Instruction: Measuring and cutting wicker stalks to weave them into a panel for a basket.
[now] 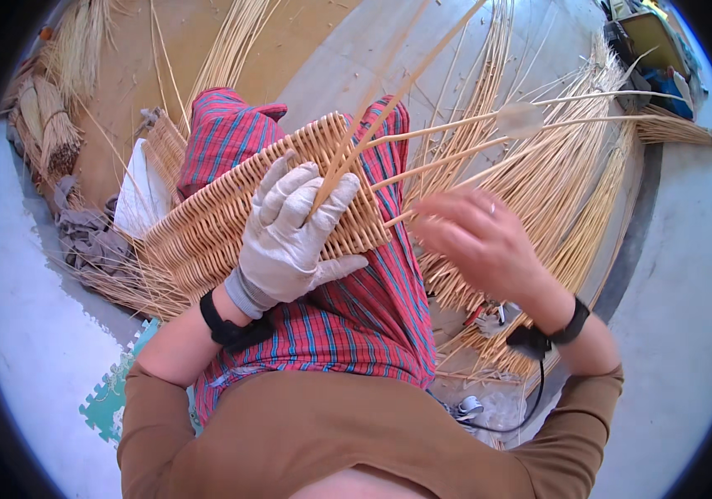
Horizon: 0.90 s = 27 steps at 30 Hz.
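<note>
A tightly woven wicker panel, maybe a basket's side, lies slanted across my lap on a red and blue plaid cloth. My left hand, in a white glove, rests on its right part, holding wicker rods between its fingers; they stick up and away, blurred at the top. Several longer rods jut out rightward from the panel's right end. My bare right hand, with a ring, is beside that end, close to the lowest rod. Motion smears its curled fingers, so any grip is unclear.
Large bundles of loose rods spread over the floor at the right, with more at the far side. Tied bundles and a grey cloth lie at the left. A green foam mat is at lower left.
</note>
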Available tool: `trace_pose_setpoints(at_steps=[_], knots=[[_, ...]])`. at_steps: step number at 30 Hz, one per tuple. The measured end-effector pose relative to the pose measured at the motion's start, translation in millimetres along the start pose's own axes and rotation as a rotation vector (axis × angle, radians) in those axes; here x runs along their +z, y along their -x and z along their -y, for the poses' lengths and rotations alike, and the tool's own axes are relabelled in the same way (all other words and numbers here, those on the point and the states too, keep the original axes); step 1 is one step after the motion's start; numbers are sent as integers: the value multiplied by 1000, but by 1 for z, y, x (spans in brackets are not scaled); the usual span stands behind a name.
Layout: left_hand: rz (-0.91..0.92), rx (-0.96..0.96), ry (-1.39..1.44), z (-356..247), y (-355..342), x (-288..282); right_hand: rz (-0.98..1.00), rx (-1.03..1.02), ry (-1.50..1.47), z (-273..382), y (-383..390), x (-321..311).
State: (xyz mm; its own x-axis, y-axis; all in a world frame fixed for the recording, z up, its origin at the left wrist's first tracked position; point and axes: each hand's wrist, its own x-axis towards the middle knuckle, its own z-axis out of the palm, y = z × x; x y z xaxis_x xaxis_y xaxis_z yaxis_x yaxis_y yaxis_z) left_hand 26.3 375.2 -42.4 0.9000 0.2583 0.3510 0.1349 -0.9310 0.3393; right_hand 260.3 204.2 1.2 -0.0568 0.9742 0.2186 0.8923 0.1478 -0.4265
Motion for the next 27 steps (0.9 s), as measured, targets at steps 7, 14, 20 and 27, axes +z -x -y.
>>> trace_pose_setpoints(at_steps=[7,14,20,27], knots=[[51,-103,26,2,-2,4,545,87,-30,-54,-29,-26],[140,-162,31,8,-6,8,743,4,13,-44,-53,-15],[144,-170,66,12,-1,10,681,-39,-131,-38,-57,17],[78,-180,72,13,3,9,501,7,-37,-17,-49,40]])
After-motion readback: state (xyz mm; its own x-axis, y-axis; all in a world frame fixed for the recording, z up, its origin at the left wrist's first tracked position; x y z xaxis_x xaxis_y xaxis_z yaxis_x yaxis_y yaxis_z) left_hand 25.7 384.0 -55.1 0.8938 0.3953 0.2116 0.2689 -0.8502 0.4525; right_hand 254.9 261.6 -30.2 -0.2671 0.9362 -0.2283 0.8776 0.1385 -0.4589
